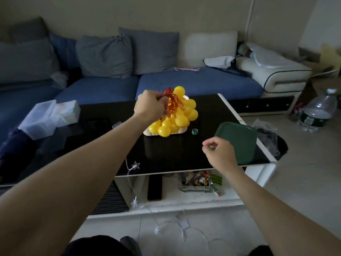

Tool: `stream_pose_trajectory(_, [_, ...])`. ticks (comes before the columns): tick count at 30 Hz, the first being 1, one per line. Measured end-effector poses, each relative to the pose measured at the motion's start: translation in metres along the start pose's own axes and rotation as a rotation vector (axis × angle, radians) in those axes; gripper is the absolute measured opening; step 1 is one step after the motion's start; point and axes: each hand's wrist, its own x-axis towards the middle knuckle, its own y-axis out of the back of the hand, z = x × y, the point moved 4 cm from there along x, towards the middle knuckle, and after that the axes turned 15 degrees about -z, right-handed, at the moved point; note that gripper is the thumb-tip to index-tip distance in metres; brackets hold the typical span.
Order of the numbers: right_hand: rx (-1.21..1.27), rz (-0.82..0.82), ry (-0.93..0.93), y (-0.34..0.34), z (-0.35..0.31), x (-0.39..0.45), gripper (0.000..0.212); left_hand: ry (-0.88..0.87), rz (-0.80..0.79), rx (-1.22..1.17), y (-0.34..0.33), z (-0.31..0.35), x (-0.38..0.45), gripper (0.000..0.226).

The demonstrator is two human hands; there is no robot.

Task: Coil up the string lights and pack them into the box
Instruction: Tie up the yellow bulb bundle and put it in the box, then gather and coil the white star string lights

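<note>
- where the glossy black table reflects the room, a cream box with a scalloped rim stands near its middle, heaped with string lights: smooth yellow gourd-shaped plastic bulbs with red stringy tassels on top.
- left hand is curled around the red tassels and upper bulbs, gripping the bunch above the box.
- right hand hovers over the table's near edge, fingers loosely curled, thumb and forefinger tips together; whether they pinch anything cannot be told.
- a matte dark green lid with rounded corners lies flat at the table's right, just behind the right hand.
- a small green roll of tape sits between box and lid.
- a second strand, thin clear wire with translucent star lights, drapes off the near edge down to the tiled floor.
- frosted clear plastic containers rest at the table's left corner.
- a blue fabric sofa with grey cushions runs behind.
- a yellow-green label on the lower shelf and the label on a large water bottle are too blurred to read.
</note>
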Motion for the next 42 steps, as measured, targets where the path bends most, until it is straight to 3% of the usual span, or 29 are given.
stream_pose_trajectory(4, [0.007,-0.074,-0.095,-0.008,0.019,0.002,0.012,-0.030,0.139,0.035,0.018,0.006,0.038,0.017])
stream_pose_trajectory(8, [0.050,-0.043,-0.127,-0.012,0.031,0.009,0.012,-0.031,0.253,0.121,0.032,-0.002,0.076,0.018])
stream_pose_trajectory(13, [-0.005,-0.025,-0.127,-0.023,0.035,0.022,0.012,-0.129,0.266,0.238,0.021,-0.010,0.109,0.021])
stream_pose_trajectory(16, [-0.063,-0.030,-0.148,-0.033,0.038,0.032,0.015,-0.159,0.187,0.287,0.004,-0.017,0.123,0.023])
stream_pose_trajectory(22, [-0.072,-0.056,-0.142,-0.040,0.038,0.039,0.019,0.066,-0.138,0.541,-0.032,-0.067,0.144,0.026])
stream_pose_trajectory(27, [-0.081,-0.057,-0.136,-0.036,0.038,0.035,0.019,0.160,-0.257,0.596,-0.044,-0.088,0.142,0.024])
stream_pose_trajectory(35, [-0.070,-0.076,-0.128,-0.033,0.039,0.029,0.016,0.318,-0.451,0.673,-0.039,-0.084,0.118,0.057])
stream_pose_trajectory(37, [-0.083,-0.096,-0.121,-0.035,0.036,0.028,0.016,0.259,-0.391,0.662,-0.036,-0.087,0.110,0.051])
stream_pose_trajectory(40, [-0.097,-0.113,-0.118,-0.035,0.035,0.029,0.017,0.043,-0.012,0.496,-0.022,-0.090,0.087,0.039])
stream_pose_trajectory(42, [-0.089,-0.120,-0.093,-0.037,0.031,0.030,0.016,-0.020,0.110,0.443,-0.013,-0.102,0.060,0.042])
